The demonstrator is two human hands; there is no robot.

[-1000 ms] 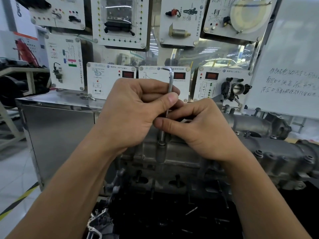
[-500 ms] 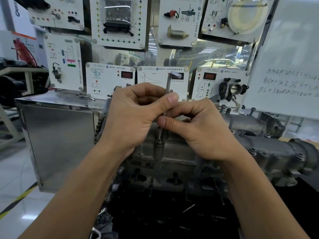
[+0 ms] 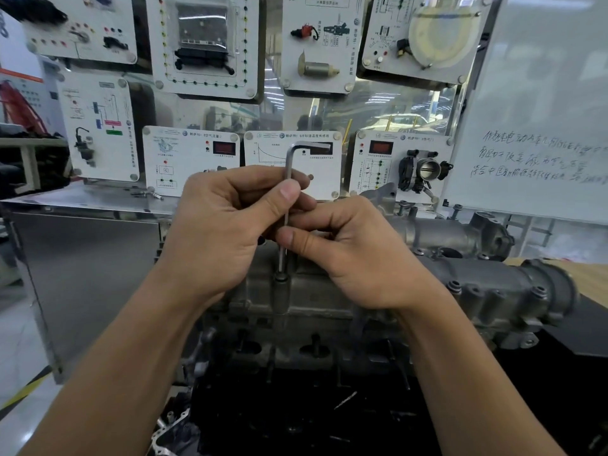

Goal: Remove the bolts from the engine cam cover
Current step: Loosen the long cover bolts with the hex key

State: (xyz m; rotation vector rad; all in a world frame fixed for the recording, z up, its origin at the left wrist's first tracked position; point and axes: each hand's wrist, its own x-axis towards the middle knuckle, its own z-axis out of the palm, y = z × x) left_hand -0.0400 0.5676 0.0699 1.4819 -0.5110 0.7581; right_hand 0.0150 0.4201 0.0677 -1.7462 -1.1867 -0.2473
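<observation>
While both hands meet over the middle of the engine, the head view shows an L-shaped hex key [image 3: 288,179] standing upright, its short arm bent to the right at the top and its long shaft running down between the hands. The left hand [image 3: 227,232] wraps the upper shaft, its fingers [image 3: 289,192] clamped on the key with the thumb pressed against the front of the shaft. The right hand [image 3: 358,258] sits just below and to the right, its fingers curled and closed around the lower shaft, the thumb lying across toward the left hand so that the two hands touch. The key's lower end sits in a bolt [image 3: 281,277] at the top of a raised boss on the near edge of the cam cover [image 3: 312,294], a grey cast-metal piece that stretches to the right past the right wrist. More bolt heads [image 3: 455,286] stand along the cover's right-hand part. Beneath the cover the cylinder head [image 3: 296,350] is darker, and below it the space is black and hard to read. Behind the engine stand white training panels [image 3: 190,159] with diagrams and red displays, a throttle body [image 3: 424,171] mounted on one of them, and a whiteboard [image 3: 539,126] with handwriting at the right.
</observation>
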